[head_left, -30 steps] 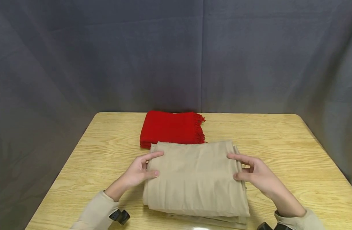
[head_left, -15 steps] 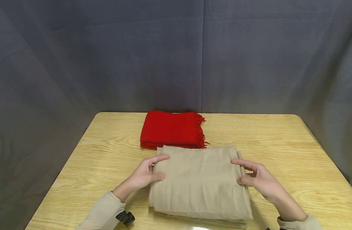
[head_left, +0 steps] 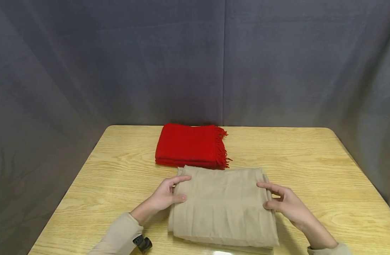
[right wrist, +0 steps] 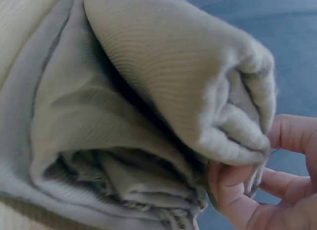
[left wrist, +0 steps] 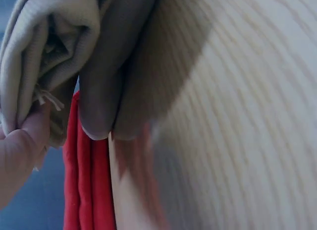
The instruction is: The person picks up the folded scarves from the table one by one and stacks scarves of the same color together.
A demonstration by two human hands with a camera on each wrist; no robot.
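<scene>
A folded beige scarf (head_left: 225, 209) lies in front of me in the head view, in thick layers with loose fringe threads at its ends. My left hand (head_left: 164, 194) grips its left edge, thumb and index finger over the top. On the opposite edge my right hand (head_left: 287, 202) holds it in the same way. From the right wrist view, the upper fold (right wrist: 178, 76) is raised off the layers (right wrist: 99, 126) beneath, with fingers curled round its edge. In the left wrist view, the thumb (left wrist: 25, 150) presses the rolled end of the cloth. Most lower fingers are hidden in the head view.
A folded red scarf (head_left: 188, 145) with fringe on its right side lies just beyond the beige one. Both are on a light wooden table (head_left: 316, 159). Grey curtains (head_left: 150, 71) hang behind it and at both sides.
Both hands have drawn the upper part of the beige scarf slightly toward me and to the right. More of the red scarf's near edge shows, and less of the beige layers underneath.
</scene>
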